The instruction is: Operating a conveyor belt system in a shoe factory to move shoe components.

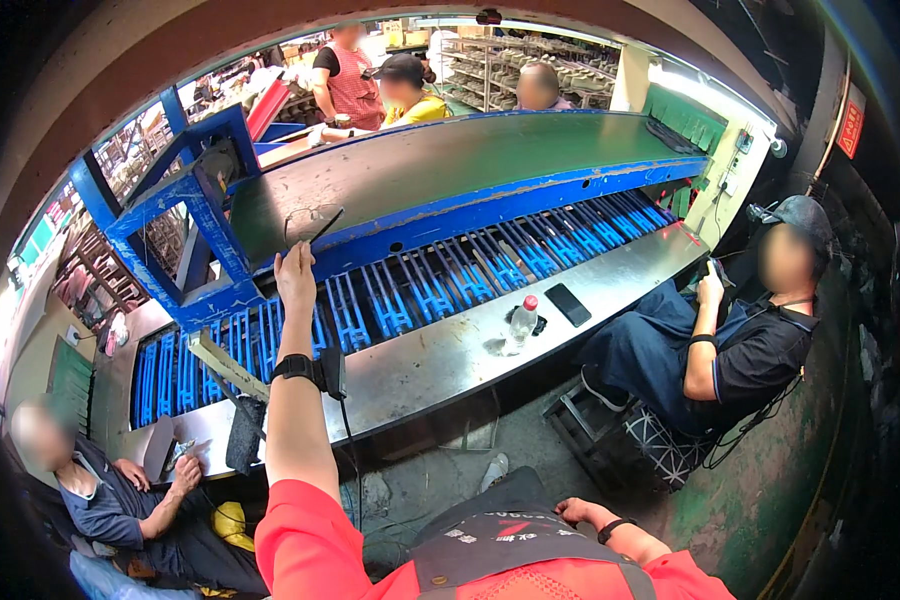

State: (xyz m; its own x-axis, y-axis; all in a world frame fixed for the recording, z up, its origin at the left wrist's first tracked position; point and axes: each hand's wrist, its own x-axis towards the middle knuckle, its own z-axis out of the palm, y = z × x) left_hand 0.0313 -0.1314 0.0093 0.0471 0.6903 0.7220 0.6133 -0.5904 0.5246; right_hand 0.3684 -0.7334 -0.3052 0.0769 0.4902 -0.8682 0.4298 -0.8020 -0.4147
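Observation:
My left hand [295,278] reaches up and forward over the near edge of the blue conveyor frame, its fingers pinched. At the fingertips is a pair of thin-framed eyeglasses [327,225] with a dark temple, seen against the green belt [470,165]. A black watch [298,367] is on my left wrist. Low beside my dark apron [510,535] rests my right hand [575,510], its fingers curled in. Whatever those fingers may hold is hidden.
Blue slatted rollers [430,285] run below the belt, behind a metal ledge [440,375]. A plastic bottle [522,322] and a black phone [568,306] are on the ledge. Seated people [755,330] flank me at right and left [120,510]; others stand beyond the belt.

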